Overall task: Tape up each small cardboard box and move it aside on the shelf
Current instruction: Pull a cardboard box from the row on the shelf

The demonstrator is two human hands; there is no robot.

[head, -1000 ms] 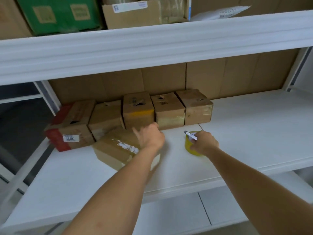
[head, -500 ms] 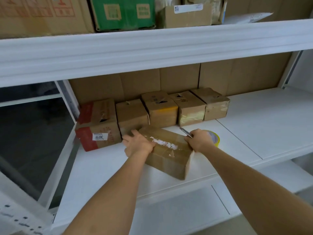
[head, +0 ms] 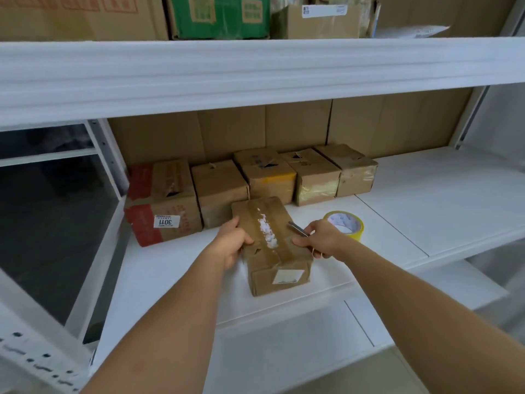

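Observation:
A small cardboard box point(head: 272, 245) with brown tape and a torn white label strip along its top lies on the white shelf point(head: 397, 223), one end toward me. My left hand point(head: 231, 243) grips its left side. My right hand point(head: 321, 238) touches the box's right edge while holding a thin metal blade or pen-like tool point(head: 297, 228). A roll of yellowish tape point(head: 345, 224) lies flat just right of my right hand.
Several small cardboard boxes point(head: 264, 177) stand in a row at the back, the leftmost point(head: 162, 200) with red tape and a "3011" sticker. Larger cartons point(head: 218, 15) fill the shelf above. A shelf upright point(head: 113, 155) stands at the left; bare shelf extends right.
The box was turned from lying slantwise to pointing toward me and pulled nearer the front edge. My right hand left the tape roll and came onto the box.

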